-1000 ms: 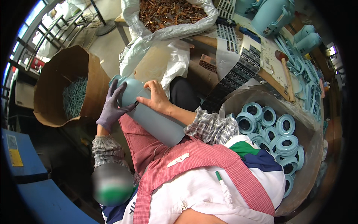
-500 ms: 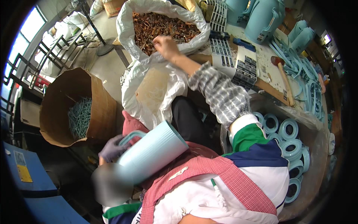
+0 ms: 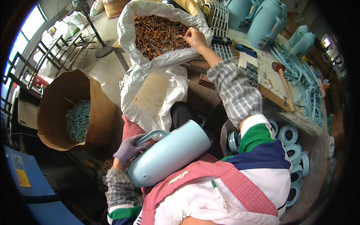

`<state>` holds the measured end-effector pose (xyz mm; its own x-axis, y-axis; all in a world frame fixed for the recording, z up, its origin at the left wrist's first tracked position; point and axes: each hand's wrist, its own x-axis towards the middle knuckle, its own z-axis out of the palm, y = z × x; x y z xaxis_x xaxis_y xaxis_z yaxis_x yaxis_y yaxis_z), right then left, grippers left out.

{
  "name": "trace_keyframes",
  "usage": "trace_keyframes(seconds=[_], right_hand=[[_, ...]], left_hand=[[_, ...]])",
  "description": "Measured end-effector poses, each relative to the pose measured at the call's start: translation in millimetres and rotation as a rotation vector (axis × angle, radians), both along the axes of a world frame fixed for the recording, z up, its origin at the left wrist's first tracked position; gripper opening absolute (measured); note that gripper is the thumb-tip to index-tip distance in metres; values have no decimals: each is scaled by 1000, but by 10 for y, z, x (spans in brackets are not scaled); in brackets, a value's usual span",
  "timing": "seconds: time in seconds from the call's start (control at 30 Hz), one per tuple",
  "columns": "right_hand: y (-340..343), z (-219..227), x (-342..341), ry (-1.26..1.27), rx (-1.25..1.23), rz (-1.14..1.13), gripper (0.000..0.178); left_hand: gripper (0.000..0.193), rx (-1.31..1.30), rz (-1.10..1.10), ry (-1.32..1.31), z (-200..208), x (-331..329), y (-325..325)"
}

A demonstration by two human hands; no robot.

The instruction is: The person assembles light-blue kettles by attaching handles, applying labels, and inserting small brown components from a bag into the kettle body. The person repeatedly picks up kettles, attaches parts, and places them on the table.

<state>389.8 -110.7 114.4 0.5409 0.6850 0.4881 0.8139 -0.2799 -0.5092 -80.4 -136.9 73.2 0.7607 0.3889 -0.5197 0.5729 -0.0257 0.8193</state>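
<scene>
A light blue ribbed jug body (image 3: 170, 155) lies tilted across my lap, its bottom end toward the lower left. My left hand (image 3: 129, 149), in a greyish-purple glove, is closed around its handle. Out ahead, my bare right hand (image 3: 195, 38) is over the right side of a white woven bag (image 3: 127, 28), thumb and fingers pinched together. What the pinch holds, if anything, is too small to make out. Small shiny brown pieces (image 3: 157, 35) fill that bag. Just below it, a second white bag (image 3: 129, 99) holds pale translucent rings (image 3: 152, 92).
At left stands a large cardboard drum (image 3: 101, 112) with thin blue-green strips inside. Light blue rings (image 3: 294, 152) fill a lined container at right. The workbench (image 3: 268, 71) carries blue jugs (image 3: 262, 28), label sheets, a mallet (image 3: 285, 84) and blue handle-like strips (image 3: 309, 90).
My right hand has moved right across the bag of brown pieces, fingers still pinched. My left hand and the jug body have shifted a little to the right.
</scene>
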Motion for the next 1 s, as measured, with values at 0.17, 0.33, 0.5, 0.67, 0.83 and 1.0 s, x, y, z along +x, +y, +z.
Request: trace_keyframes(seconds=[0.17, 0.33, 0.5, 0.67, 0.83, 1.0], right_hand=[[-618, -242, -1498, 597, -171, 722, 12], [-1019, -605, -2311, 739, -260, 921, 12], [-1134, -644, -2451, -153, -180, 925, 13], [-1337, -526, -2469, -399, -117, 821, 11], [-1400, -576, -2568, -480, -122, 893, 16], [-1329, -694, -2576, -527, -132, 915, 14]], left_hand=[[40, 727, 54, -351, -159, 485, -118], [23, 945, 117, -437, -132, 442, -158], [25, 1018, 8, -455, -290, 226, -156], [46, -11, 21, -267, -171, 142, -165], [51, -214, 78, -208, -300, 83, -118], [46, -261, 103, -191, -365, 78, -92]])
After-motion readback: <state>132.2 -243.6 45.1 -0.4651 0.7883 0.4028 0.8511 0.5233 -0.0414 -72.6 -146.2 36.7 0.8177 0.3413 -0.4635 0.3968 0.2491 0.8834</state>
